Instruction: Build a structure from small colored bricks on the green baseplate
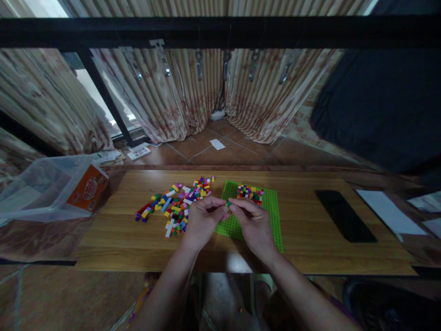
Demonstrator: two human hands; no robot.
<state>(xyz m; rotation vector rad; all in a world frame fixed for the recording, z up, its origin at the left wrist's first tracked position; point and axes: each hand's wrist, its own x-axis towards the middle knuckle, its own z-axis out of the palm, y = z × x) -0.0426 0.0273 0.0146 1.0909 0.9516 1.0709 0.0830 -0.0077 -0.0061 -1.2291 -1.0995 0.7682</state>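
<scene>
My left hand [206,218] and my right hand [253,223] meet above the left part of a green baseplate [275,220]. Between their fingertips is a small green toy brick [228,203], pinched from both sides. Something pink shows just under the left fingers; I cannot tell whether it is held too. A block of many-coloured bricks [251,192] is set on the baseplate's upper middle, partly hidden behind my right hand. Left of my left hand lies a loose pile of coloured bricks [175,209], its near right side covered by the hand.
All this is on a wooden table [303,257]. A black flat slab [345,215] lies at the table's right. Beyond the left edge sits a clear plastic bin [41,184] with an orange label. White sheets [391,211] lie past the right edge. A dark bar [220,32] crosses overhead.
</scene>
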